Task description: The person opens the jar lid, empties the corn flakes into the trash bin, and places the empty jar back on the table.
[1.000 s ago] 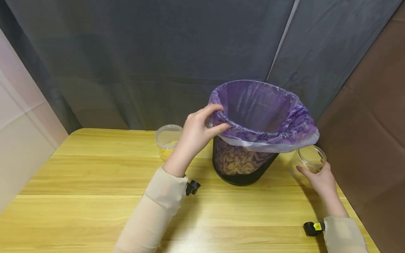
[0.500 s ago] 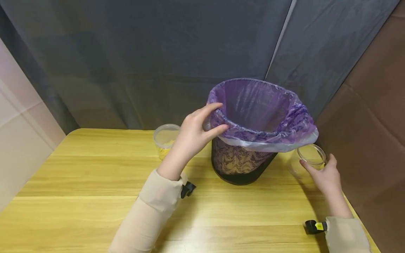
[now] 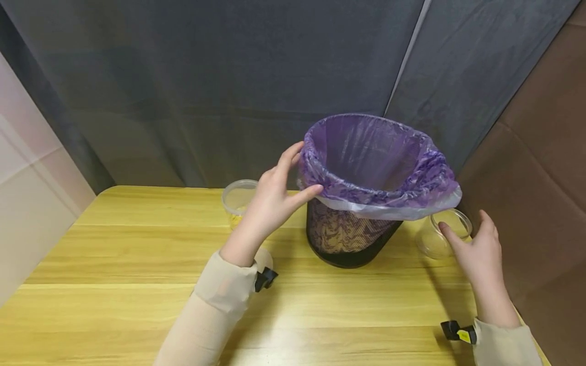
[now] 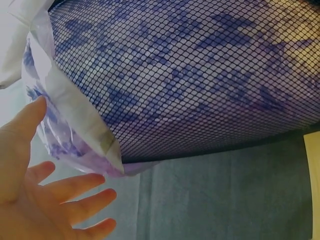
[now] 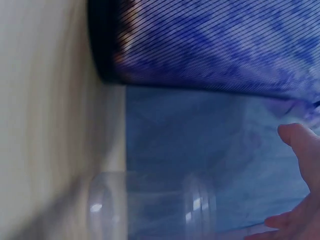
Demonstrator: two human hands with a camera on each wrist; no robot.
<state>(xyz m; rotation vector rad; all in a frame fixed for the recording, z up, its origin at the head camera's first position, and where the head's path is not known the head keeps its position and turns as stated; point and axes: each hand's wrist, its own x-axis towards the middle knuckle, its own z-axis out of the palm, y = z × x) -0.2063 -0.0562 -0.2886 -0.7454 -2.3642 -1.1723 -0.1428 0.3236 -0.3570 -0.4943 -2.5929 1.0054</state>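
A black mesh trash can [image 3: 350, 239] stands on the table, lined with a purple plastic bag [image 3: 371, 195] folded over its rim. My left hand [image 3: 274, 195] is spread at the rim's left side, thumb and fingers apart around the bag's edge. The left wrist view shows the same hand [image 4: 55, 195] with its fingers extended beside the bag's loose hem [image 4: 80, 110]. To the right, my right hand [image 3: 480, 259] is opened out beside a clear plastic jar [image 3: 435, 244], holding nothing. In the right wrist view the jar [image 5: 155, 205] stands upright on the table.
A clear tub [image 3: 238, 198] with yellow pieces inside stands left of the trash can, partly hidden by my left hand. The wooden table [image 3: 137, 264] ends at a dark curtain [image 3: 206, 91] behind and a brown panel [image 3: 535, 203] on the right.
My left hand has loosened from the bag's rim and drawn slightly left. My right hand has let go of the clear jar and moved back to the right. The trash can has stayed put.
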